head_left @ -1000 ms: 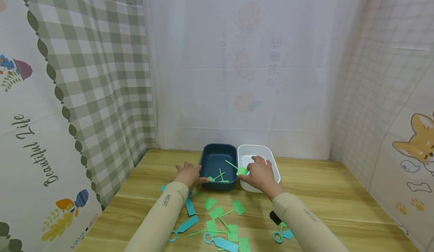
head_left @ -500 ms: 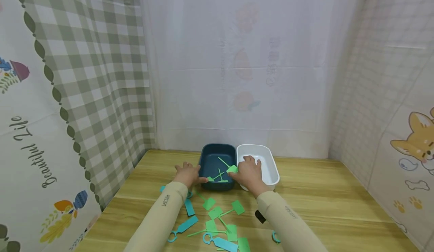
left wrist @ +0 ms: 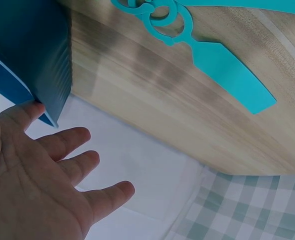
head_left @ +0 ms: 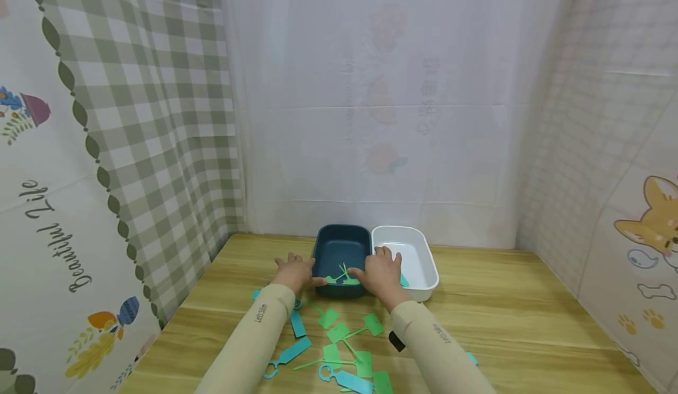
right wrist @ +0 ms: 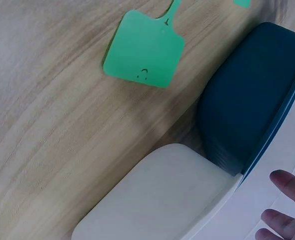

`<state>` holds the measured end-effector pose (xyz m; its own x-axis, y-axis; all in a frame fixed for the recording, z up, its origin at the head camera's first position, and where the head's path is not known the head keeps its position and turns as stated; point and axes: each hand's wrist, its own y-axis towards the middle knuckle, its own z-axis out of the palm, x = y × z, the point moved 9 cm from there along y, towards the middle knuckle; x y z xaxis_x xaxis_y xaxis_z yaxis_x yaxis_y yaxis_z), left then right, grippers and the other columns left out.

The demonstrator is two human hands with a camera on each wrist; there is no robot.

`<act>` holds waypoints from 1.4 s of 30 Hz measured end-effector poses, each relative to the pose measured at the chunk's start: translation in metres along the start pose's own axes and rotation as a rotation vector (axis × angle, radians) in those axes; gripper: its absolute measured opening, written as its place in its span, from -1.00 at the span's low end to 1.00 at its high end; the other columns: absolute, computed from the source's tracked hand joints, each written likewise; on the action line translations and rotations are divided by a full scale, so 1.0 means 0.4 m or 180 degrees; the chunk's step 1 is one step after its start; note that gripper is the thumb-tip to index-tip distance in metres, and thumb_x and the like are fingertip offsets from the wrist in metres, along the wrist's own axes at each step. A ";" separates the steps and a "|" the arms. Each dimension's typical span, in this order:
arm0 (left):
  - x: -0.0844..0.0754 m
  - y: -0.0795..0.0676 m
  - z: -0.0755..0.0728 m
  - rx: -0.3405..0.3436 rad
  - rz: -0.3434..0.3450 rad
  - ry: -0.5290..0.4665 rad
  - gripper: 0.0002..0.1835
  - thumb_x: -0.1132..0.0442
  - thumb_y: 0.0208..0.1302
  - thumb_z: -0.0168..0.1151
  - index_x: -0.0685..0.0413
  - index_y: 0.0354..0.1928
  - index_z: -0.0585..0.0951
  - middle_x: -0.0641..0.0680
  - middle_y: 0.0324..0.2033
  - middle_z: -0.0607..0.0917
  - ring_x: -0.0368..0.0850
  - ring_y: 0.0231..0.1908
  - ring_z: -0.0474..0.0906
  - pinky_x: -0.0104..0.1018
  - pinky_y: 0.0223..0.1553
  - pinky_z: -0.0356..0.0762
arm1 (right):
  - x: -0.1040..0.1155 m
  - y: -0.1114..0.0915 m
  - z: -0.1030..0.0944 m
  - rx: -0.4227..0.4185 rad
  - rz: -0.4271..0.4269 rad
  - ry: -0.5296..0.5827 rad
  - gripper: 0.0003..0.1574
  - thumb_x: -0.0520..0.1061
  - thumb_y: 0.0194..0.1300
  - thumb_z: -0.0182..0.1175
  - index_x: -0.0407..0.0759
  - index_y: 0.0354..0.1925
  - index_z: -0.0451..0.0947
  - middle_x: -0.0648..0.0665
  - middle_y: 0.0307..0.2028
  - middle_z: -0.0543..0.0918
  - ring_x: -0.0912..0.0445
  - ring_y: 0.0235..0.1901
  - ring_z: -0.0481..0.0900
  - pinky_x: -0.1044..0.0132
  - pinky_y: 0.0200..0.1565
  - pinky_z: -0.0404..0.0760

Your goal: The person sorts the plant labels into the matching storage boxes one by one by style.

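Observation:
My left hand (head_left: 295,273) touches the rim at the left side of the dark blue bin (head_left: 339,291). In the left wrist view its fingers are spread, with a fingertip at the bin's edge. My right hand (head_left: 382,272), fingers extended and holding nothing visible, is over the adjoining walls of the dark bin and the white bin (head_left: 422,294). Several green tags (head_left: 349,281) with thin stems lie inside the dark bin. Part of a blue tag (head_left: 404,280) shows in the white bin; my right hand hides some of that bin.
Several green tags (head_left: 328,318) and blue ring-ended tags (head_left: 293,350) lie scattered on the wooden table (head_left: 529,305) between my forearms. Another blue piece (head_left: 472,358) peeks out beside the right sleeve. A white curtain (head_left: 371,117) hangs behind the bins.
My right hand has moved left from over the white bin and let go of a green tag into the dark bin. The left hand has stayed at the dark bin's rim.

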<state>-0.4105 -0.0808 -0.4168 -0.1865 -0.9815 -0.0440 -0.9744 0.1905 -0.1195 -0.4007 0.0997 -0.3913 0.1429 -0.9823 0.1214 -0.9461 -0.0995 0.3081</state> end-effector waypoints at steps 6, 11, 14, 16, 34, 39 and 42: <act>-0.001 0.001 0.000 -0.0029 0.0005 0.0020 -0.18 -0.36 0.32 0.08 0.01 0.44 0.37 0.37 0.36 0.34 0.37 0.42 0.07 0.46 0.27 0.06 | -0.007 -0.004 -0.020 -0.0059 -0.0055 -0.0055 -0.34 0.38 0.21 0.28 -0.21 -0.28 0.73 -0.37 0.11 0.56 -0.25 0.21 0.40 -0.31 0.17 0.29; 0.004 0.006 0.007 0.0000 -0.0013 0.0042 -0.19 -0.35 0.33 0.08 0.00 0.45 0.36 0.37 0.36 0.33 0.37 0.43 0.06 0.45 0.27 0.05 | -0.017 -0.005 -0.039 -0.0120 -0.0124 -0.0049 -0.40 0.34 0.19 0.32 -0.16 -0.22 0.74 -0.37 0.08 0.58 -0.24 0.17 0.44 -0.28 0.12 0.34; 0.005 0.006 0.007 -0.0003 -0.0018 0.0041 -0.18 -0.35 0.33 0.08 0.00 0.45 0.36 0.37 0.36 0.33 0.37 0.43 0.06 0.45 0.28 0.04 | -0.022 -0.005 -0.044 -0.0108 -0.0174 0.0006 -0.44 0.28 0.19 0.34 -0.15 -0.16 0.74 -0.38 0.09 0.57 -0.26 0.16 0.45 -0.27 0.11 0.34; 0.006 0.006 0.005 -0.0019 -0.0017 0.0021 -0.19 -0.35 0.32 0.09 0.01 0.45 0.36 0.38 0.36 0.34 0.37 0.42 0.06 0.45 0.28 0.05 | -0.025 -0.005 -0.046 -0.0094 -0.0209 0.0035 -0.46 0.25 0.19 0.36 -0.16 -0.12 0.73 -0.40 0.11 0.56 -0.27 0.17 0.45 -0.27 0.11 0.35; 0.003 0.001 0.001 -0.0001 0.0014 -0.0007 -0.18 -0.35 0.32 0.08 0.00 0.45 0.35 0.37 0.35 0.34 0.37 0.42 0.07 0.45 0.27 0.05 | -0.052 -0.036 -0.074 -0.0083 -0.0603 0.0076 -0.49 0.15 0.11 0.45 -0.11 -0.05 0.70 -0.34 0.11 0.58 -0.24 0.17 0.48 -0.22 0.06 0.45; 0.006 0.003 0.004 0.0006 0.0011 -0.0021 -0.18 -0.35 0.32 0.10 -0.01 0.45 0.36 0.36 0.35 0.35 0.37 0.42 0.07 0.46 0.27 0.04 | -0.060 -0.048 -0.087 -0.0137 -0.0784 0.0102 -0.51 0.10 0.06 0.49 -0.13 -0.10 0.71 -0.35 0.08 0.59 -0.26 0.13 0.50 -0.21 0.02 0.48; 0.005 0.003 0.004 -0.0002 0.0024 -0.0015 -0.18 -0.35 0.32 0.10 0.00 0.45 0.35 0.36 0.35 0.35 0.37 0.42 0.07 0.47 0.26 0.04 | -0.063 -0.057 -0.089 -0.0110 -0.0924 0.0168 -0.54 0.05 0.07 0.48 -0.14 -0.09 0.71 -0.36 0.08 0.59 -0.27 0.10 0.52 -0.20 0.03 0.49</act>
<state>-0.4117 -0.0825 -0.4188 -0.1932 -0.9799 -0.0498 -0.9730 0.1979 -0.1186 -0.3725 0.1326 -0.3678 0.4218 -0.9038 0.0720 -0.8531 -0.3688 0.3690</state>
